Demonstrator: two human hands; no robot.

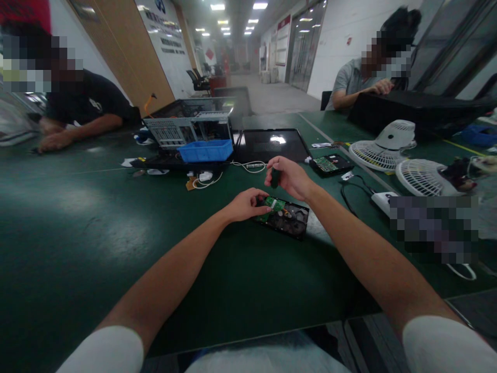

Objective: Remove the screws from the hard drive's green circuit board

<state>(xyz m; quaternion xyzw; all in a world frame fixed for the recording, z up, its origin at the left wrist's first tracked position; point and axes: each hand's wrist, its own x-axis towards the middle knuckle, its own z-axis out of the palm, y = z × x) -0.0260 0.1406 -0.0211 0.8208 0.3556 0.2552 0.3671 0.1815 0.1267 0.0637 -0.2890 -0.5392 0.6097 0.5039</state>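
Observation:
A black hard drive with a green circuit board at its left end lies on the green table in front of me. My left hand grips its left end, thumb at the near side and fingers at the far side. Just above the drive's far edge is my right hand, raised with its fingers curled together. A dark shape shows among those fingers; I cannot make out whether it is a held thing or the table seen through a gap.
Beyond my hands stand a blue bin, a metal computer case and a flat black panel. Right of them lie another drive, white fans and a power strip. Two people sit at the table's far sides.

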